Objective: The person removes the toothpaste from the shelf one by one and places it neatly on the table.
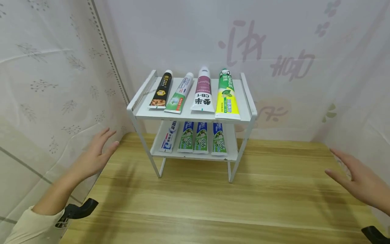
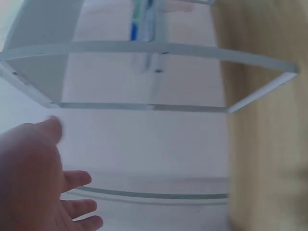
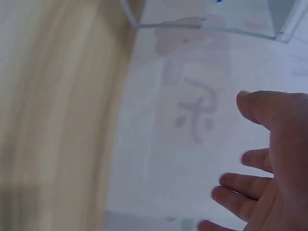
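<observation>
A white two-tier rack (image 1: 189, 117) stands on the wooden table. On its upper shelf lie a black toothpaste tube (image 1: 162, 88), a green-and-white tube (image 1: 179, 93), a white-and-maroon tube (image 1: 203, 89) and a yellow-and-green tube (image 1: 226, 96), side by side. The lower shelf bears a white-and-blue tube (image 1: 169, 137) and three blue-and-green tubes (image 1: 201, 138). My left hand (image 1: 92, 156) hovers left of the rack, fingers extended, holding nothing. Far to the right, my right hand (image 1: 362, 178) is held in the air with thumb and fingers spread apart, touching nothing.
Pale patterned cloth (image 1: 189, 30) hangs behind the table and down both sides. The wooden tabletop (image 1: 189, 203) extends in front of the rack and to its right. Black wrist mounts (image 1: 80, 209) sit on both forearms.
</observation>
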`<state>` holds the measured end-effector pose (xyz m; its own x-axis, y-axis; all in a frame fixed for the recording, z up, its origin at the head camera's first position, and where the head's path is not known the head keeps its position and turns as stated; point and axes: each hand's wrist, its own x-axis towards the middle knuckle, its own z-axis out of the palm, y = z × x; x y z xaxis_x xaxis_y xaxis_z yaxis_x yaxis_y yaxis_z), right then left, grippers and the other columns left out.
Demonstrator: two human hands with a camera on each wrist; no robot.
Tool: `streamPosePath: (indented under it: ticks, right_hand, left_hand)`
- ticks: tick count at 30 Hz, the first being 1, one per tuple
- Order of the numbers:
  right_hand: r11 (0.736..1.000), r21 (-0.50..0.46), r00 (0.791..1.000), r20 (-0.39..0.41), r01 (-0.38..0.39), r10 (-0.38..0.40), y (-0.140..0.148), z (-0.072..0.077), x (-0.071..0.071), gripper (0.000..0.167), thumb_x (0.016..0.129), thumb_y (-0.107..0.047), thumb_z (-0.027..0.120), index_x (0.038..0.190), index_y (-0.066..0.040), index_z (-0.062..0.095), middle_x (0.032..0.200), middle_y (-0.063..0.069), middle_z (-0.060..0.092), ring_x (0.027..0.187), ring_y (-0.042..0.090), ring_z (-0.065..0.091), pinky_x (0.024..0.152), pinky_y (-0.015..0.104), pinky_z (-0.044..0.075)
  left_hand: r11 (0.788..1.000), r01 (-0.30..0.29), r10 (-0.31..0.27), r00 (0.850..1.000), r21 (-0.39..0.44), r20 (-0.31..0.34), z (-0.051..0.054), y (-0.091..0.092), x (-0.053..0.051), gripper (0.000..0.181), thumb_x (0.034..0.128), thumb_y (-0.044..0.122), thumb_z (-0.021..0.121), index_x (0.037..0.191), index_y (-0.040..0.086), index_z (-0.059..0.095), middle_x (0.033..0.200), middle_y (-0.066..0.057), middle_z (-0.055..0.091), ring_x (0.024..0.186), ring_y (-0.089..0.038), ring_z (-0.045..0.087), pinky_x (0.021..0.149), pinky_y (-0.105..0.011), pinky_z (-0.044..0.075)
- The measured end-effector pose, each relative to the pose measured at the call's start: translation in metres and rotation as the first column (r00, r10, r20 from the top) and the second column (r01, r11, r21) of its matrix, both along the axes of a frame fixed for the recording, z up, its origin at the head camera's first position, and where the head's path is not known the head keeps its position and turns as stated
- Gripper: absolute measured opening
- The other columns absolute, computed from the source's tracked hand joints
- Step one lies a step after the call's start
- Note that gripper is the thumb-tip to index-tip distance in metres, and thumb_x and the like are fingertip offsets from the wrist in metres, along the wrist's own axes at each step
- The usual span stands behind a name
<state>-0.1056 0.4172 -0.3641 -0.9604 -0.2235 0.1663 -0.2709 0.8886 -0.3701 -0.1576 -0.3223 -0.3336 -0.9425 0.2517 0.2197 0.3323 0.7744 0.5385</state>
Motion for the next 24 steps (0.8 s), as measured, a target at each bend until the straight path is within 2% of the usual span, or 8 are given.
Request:
streamPosePath:
  ticks: [7, 9, 12, 14, 16, 17, 19, 24]
  right_hand:
    - [1.0, 0.001, 1.0, 0.022, 0.013, -0.013, -0.02, 0.046, -0.018, 0.062, 0.105, -0.02, 0.061, 0.151, 0.011, 0.033, 0.143, 0.043, 0.039, 0.118, 0.063, 0.042, 0.084, 0.07, 0.039]
    - [1.0, -0.016, 1.0, 0.028, -0.003, 0.003, -0.026, 0.06, -0.023, 0.061, 0.105, -0.018, 0.06, 0.151, 0.011, 0.032, 0.142, 0.042, 0.04, 0.119, 0.058, 0.044, 0.09, 0.05, 0.047]
    - [0.999, -0.028, 0.999, 0.029, -0.017, 0.018, -0.034, 0.081, -0.032, 0.059, 0.105, -0.017, 0.06, 0.151, 0.009, 0.035, 0.142, 0.039, 0.043, 0.12, 0.03, 0.052, 0.079, 0.014, 0.046]
    - [0.999, -0.04, 0.999, 0.037, -0.027, 0.028, -0.04, 0.096, -0.036, 0.058, 0.105, -0.017, 0.059, 0.152, 0.008, 0.034, 0.142, 0.037, 0.044, 0.118, 0.028, 0.052, 0.086, 0.014, 0.044]
    - [0.999, -0.045, 0.998, 0.056, -0.014, 0.017, -0.047, 0.11, -0.04, 0.059, 0.107, -0.02, 0.057, 0.154, 0.006, 0.033, 0.143, 0.036, 0.044, 0.119, 0.017, 0.049, 0.095, 0.036, 0.046]
    - [0.999, -0.047, 0.997, 0.079, -0.009, 0.013, -0.051, 0.117, -0.042, 0.06, 0.108, -0.021, 0.055, 0.155, 0.005, 0.03, 0.144, 0.036, 0.043, 0.12, 0.029, 0.05, 0.095, 0.048, 0.045]
    - [0.998, -0.064, 0.992, 0.124, 0.008, 0.0, -0.057, 0.131, -0.046, 0.062, 0.109, -0.024, 0.051, 0.158, 0.003, 0.026, 0.146, 0.036, 0.041, 0.118, 0.019, 0.054, 0.094, 0.052, 0.046]
    - [0.987, -0.16, 0.975, 0.22, 0.006, 0.029, -0.069, 0.162, -0.06, 0.065, 0.11, -0.03, 0.046, 0.162, -0.003, 0.017, 0.152, 0.033, 0.036, 0.102, -0.017, 0.049, 0.073, 0.002, 0.043]
  left_hand:
    - [1.0, 0.008, -0.008, 1.0, 0.008, 0.015, 0.05, 0.003, -0.018, 0.058, 0.1113, 0.026, 0.042, 0.153, -0.012, 0.028, 0.16, -0.037, 0.012, 0.143, -0.062, 0.013, 0.107, -0.079, 0.016]
    - [0.999, 0.008, -0.01, 0.999, 0.036, 0.045, 0.065, 0.005, -0.022, 0.058, 0.1117, 0.027, 0.04, 0.155, -0.009, 0.026, 0.16, -0.036, 0.014, 0.141, -0.063, 0.016, 0.106, -0.08, 0.02]
    - [0.997, -0.002, -0.006, 0.994, 0.078, 0.105, 0.087, 0.01, -0.027, 0.06, 0.1123, 0.032, 0.037, 0.158, -0.003, 0.023, 0.16, -0.034, 0.018, 0.14, -0.063, 0.021, 0.105, -0.079, 0.023]
    - [0.996, -0.011, -0.001, 0.991, 0.094, 0.133, 0.1, 0.013, -0.03, 0.061, 0.1123, 0.035, 0.035, 0.16, 0.0, 0.022, 0.16, -0.033, 0.021, 0.14, -0.061, 0.023, 0.106, -0.078, 0.024]
    - [0.993, -0.021, 0.002, 0.987, 0.115, 0.163, 0.111, 0.017, -0.033, 0.063, 0.1121, 0.039, 0.033, 0.161, 0.002, 0.021, 0.161, -0.03, 0.022, 0.142, -0.057, 0.025, 0.108, -0.076, 0.024]
    - [0.991, -0.023, 0.0, 0.984, 0.129, 0.175, 0.115, 0.019, -0.035, 0.063, 0.1118, 0.041, 0.033, 0.161, 0.003, 0.021, 0.162, -0.029, 0.022, 0.142, -0.056, 0.025, 0.109, -0.075, 0.023]
    - [0.988, -0.026, -0.006, 0.978, 0.151, 0.209, 0.124, 0.023, -0.038, 0.066, 0.1112, 0.044, 0.032, 0.162, 0.005, 0.019, 0.163, -0.027, 0.021, 0.14, -0.056, 0.029, 0.108, -0.076, 0.023]
    - [0.98, -0.034, -0.019, 0.964, 0.195, 0.264, 0.141, 0.032, -0.049, 0.07, 0.1089, 0.05, 0.036, 0.162, 0.007, 0.02, 0.16, -0.024, 0.029, 0.131, -0.039, 0.047, 0.112, -0.07, 0.027]
